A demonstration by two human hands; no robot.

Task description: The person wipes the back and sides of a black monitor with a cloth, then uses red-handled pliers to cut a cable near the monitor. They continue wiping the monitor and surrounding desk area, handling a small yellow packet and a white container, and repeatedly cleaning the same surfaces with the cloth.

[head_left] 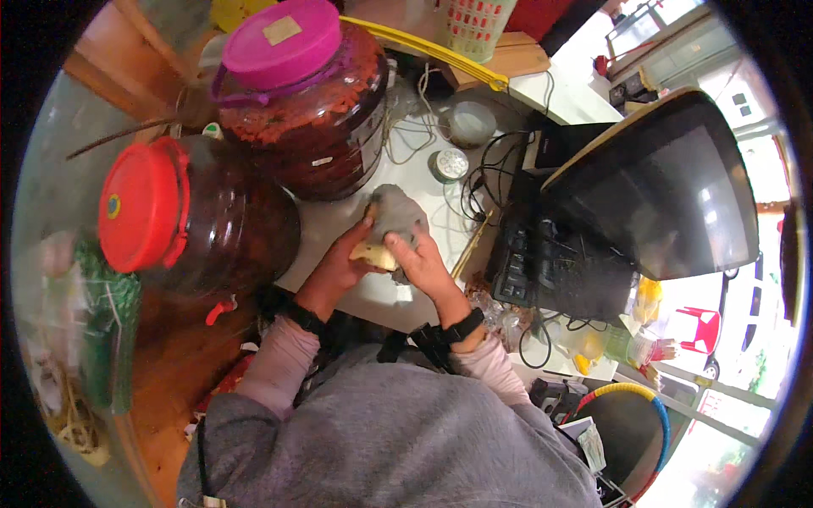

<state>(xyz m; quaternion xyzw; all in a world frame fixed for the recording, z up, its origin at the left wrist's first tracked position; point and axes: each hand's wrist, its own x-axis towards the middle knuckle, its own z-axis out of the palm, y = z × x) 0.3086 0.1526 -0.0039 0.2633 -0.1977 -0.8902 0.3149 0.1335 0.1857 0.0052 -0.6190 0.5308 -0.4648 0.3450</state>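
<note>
Both hands meet over the white table top [322,224], in front of me. Between them is a soft-looking grey cloth-like bundle [395,212] with a pale yellow part [374,255] at its lower edge; its exact kind is unclear. My left hand [339,261] is closed on its left side, fingers partly hidden behind it. From the right, my right hand [423,261] grips the same bundle, its thumb pressed on the near face. Dark bands circle both wrists.
Left stand two big jars of dark liquid, one red-lidded [140,206], one magenta-lidded [284,42]. A small round tin [450,164] and bowl [471,124] sit beyond my hands. Right are tangled cables, a black keyboard [538,262] and a monitor [660,186]. A striped hoop [660,432] is lower right.
</note>
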